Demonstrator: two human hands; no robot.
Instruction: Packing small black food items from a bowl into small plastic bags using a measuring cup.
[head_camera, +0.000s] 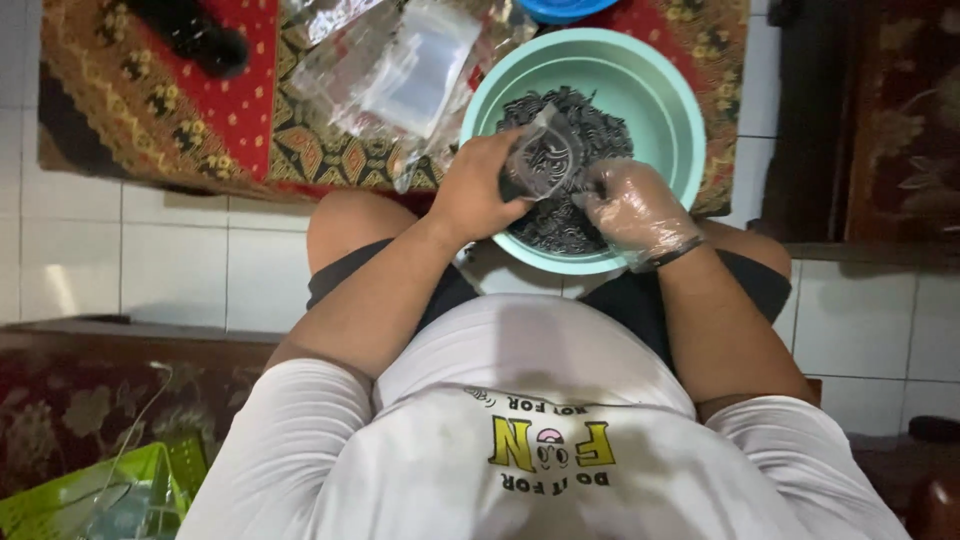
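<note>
A mint-green round basin (665, 95) stands on the floor in front of my knees, holding a heap of small dark strips (590, 125). My left hand (478, 190) holds a small clear plastic bag (547, 158) over the basin, partly filled with the dark strips. My right hand (628, 205), covered by a thin clear plastic glove, is closed on a pinch of the strips right beside the bag's mouth.
A pile of empty clear bags (400, 70) lies on a red and brown patterned cloth (220, 110) beyond the basin. A dark object (195, 35) rests at the cloth's far left. A blue lid edge (560, 8) shows at top. A green basket (95, 495) sits at bottom left. White floor tiles surround me.
</note>
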